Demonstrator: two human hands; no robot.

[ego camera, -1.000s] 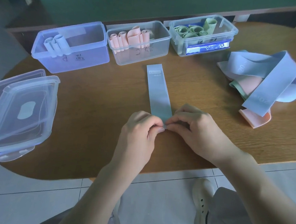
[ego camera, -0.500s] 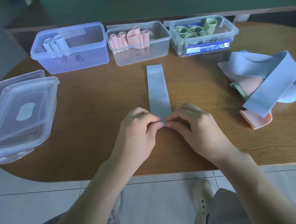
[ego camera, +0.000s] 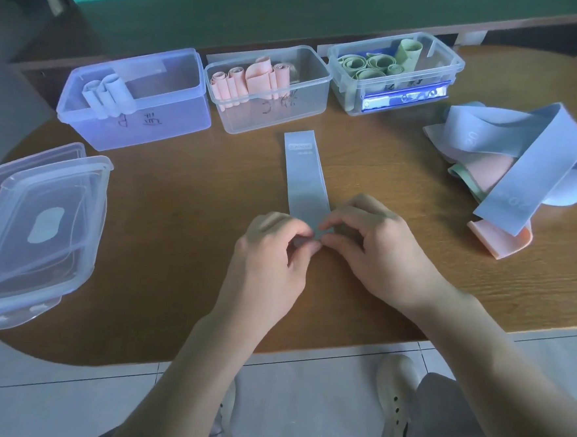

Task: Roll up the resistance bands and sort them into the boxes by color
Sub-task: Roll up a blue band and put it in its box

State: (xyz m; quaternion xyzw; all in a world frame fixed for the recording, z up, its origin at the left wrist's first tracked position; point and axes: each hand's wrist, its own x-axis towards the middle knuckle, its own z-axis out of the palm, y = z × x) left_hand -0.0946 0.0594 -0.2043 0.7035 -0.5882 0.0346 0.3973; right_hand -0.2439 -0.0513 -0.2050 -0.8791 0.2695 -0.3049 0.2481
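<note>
Rolling begins: left hand [ego camera: 271,248] and right hand [ego camera: 374,244] pinch the near end of the flat blue resistance band [ego camera: 305,182]; next, roll tightly toward the blue box [ego camera: 170,131].

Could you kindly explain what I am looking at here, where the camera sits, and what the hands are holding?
There is no machine: a person wears a camera on the head, looking down at their own hands. The left hand and right hand pinch the near end of a flat blue band, starting to roll it on the wooden table. Along the far edge stand three boxes: a blue box holding blue rolls, a middle box with pink rolls, and a right box with green rolls. Unrolled bands are piled at right; lids lie at left.
</note>
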